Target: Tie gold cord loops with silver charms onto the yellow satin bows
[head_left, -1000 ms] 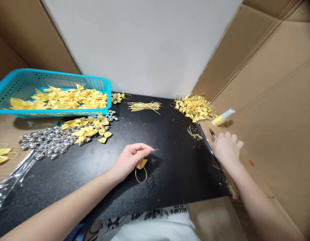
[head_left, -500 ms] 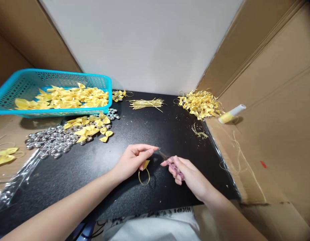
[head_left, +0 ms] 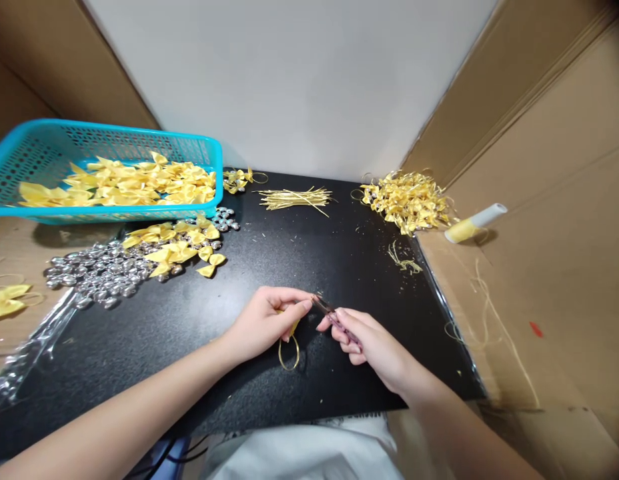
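My left hand (head_left: 267, 321) pinches a small yellow ribbon bow (head_left: 292, 328) with a gold cord loop (head_left: 288, 353) hanging below it, just above the black mat (head_left: 199, 333). My right hand (head_left: 369, 340) is closed on small pinkish scissors (head_left: 334, 319), whose tips touch the left fingertips at the bow. Both hands meet at the near middle of the mat.
A turquoise basket (head_left: 114, 213) of yellow bows stands at the back left. Loose bows (head_left: 177, 250) and silver beads (head_left: 102, 273) lie before it. Gold cord pieces (head_left: 297, 198) and a pile of finished bows (head_left: 409, 200) lie at the back. A thread spool (head_left: 472, 225) rests on cardboard at right.
My right hand came from the mat's right edge to the middle with the scissors, then closed in until their tips met the bow held by the left hand.
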The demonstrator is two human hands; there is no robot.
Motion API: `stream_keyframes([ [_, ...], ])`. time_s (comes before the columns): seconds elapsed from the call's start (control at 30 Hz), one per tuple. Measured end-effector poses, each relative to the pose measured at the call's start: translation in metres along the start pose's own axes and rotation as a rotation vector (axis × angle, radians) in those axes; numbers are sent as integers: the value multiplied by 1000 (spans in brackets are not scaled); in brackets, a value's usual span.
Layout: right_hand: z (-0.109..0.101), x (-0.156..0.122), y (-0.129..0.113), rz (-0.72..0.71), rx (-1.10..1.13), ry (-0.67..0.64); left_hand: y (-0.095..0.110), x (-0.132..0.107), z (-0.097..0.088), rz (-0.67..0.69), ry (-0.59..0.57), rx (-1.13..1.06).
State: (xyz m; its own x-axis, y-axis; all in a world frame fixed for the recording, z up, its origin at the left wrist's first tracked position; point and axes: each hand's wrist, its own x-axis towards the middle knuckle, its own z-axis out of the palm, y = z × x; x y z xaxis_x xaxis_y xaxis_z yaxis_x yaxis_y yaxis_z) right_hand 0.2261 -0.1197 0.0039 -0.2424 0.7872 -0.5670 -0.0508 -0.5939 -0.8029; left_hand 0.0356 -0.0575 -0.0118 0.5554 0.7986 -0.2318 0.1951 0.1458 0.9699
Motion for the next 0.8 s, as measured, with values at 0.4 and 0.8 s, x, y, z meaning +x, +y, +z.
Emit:
stream_keyframes([
  [0.4,-5,7,1,185,139,-102,2,-2,-2,54,-41,322],
  [0.8,-13,13,0,290,380,-248,0,-1,-2,88,-53,416],
])
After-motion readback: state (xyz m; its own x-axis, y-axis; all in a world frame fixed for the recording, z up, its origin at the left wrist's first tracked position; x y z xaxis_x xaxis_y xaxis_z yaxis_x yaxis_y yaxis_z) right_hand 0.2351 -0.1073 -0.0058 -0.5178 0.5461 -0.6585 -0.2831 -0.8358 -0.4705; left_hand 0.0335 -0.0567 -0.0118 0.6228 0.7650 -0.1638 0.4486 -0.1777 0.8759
